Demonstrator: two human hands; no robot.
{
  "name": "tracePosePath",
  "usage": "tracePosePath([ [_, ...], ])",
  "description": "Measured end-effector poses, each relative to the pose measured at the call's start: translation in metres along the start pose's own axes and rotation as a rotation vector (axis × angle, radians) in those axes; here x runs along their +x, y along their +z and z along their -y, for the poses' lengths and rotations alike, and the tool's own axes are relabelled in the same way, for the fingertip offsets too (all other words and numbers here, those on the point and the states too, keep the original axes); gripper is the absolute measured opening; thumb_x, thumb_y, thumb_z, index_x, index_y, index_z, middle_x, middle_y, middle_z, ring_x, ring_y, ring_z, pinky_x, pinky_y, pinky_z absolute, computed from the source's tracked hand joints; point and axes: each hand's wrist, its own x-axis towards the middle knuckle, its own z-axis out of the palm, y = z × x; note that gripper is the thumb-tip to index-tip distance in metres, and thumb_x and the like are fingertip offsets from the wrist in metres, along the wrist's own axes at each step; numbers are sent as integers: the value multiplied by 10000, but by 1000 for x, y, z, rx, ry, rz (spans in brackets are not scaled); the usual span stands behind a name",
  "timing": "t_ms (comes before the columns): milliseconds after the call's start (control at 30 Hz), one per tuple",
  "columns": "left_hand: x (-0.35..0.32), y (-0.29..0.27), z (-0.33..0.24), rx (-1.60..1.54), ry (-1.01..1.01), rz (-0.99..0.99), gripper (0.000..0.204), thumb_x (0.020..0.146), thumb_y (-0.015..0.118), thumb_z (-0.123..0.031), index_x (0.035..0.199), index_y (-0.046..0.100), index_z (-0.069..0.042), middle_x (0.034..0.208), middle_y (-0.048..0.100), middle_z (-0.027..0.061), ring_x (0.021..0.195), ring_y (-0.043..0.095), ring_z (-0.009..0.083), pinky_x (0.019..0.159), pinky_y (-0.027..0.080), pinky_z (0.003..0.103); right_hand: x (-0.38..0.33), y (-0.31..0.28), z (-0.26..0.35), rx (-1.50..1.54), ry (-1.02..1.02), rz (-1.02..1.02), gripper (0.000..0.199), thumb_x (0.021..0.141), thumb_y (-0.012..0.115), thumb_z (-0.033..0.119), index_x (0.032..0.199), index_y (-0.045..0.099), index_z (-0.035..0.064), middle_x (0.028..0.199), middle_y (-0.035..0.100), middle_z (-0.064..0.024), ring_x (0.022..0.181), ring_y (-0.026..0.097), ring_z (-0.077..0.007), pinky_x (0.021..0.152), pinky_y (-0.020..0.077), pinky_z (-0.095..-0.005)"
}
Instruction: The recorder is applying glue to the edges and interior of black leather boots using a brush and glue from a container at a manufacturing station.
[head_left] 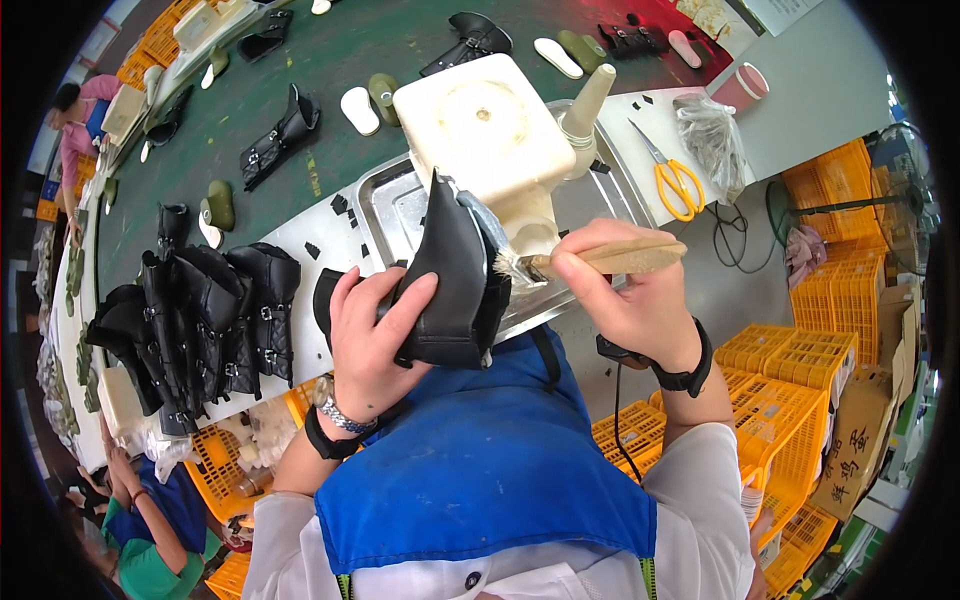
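My left hand grips a black boot upper, with its fingers spread over the leather. A greyish, wet-looking strip runs along the upper's right edge. In my right hand is a brush, its wooden handle pinched between thumb and fingers. The pale-coated bristles are at the upper's edge; whether they touch it I cannot tell. Just beyond stands a cream plastic container over a metal tray.
Several black boot uppers stand in a bunch at the left. Orange-handled scissors and a clear plastic bag lie at the right. The green conveyor belt carries boots and soles. Yellow crates are stacked lower right. Co-workers are at the far left.
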Motion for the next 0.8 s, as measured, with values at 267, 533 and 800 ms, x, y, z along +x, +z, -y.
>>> tracePosePath([
  [267,2,3,1,144,-50,-74,759,442,729,-53,1165,534,-179,1037,523,121,923,518,270,924,313,458,-4,14,-2,280,162,-38,51,791,598,47,791,612,-2,658,595,-18,533,501,-68,485,389,-211],
  [533,2,3,-1,97,-82,-93,758,437,739,-64,1162,538,-162,1028,524,118,925,517,269,916,329,456,1,32,-23,138,-22,-238,48,787,613,50,780,610,3,644,588,-26,512,498,-66,458,376,-209],
  [800,5,-2,7,150,-73,-136,762,432,734,-58,1163,537,-142,1024,526,119,934,517,266,907,334,462,5,27,-3,-126,-235,-20,80,699,649,-1,754,602,33,619,564,-69,485,532,-193,450,410,-263],
])
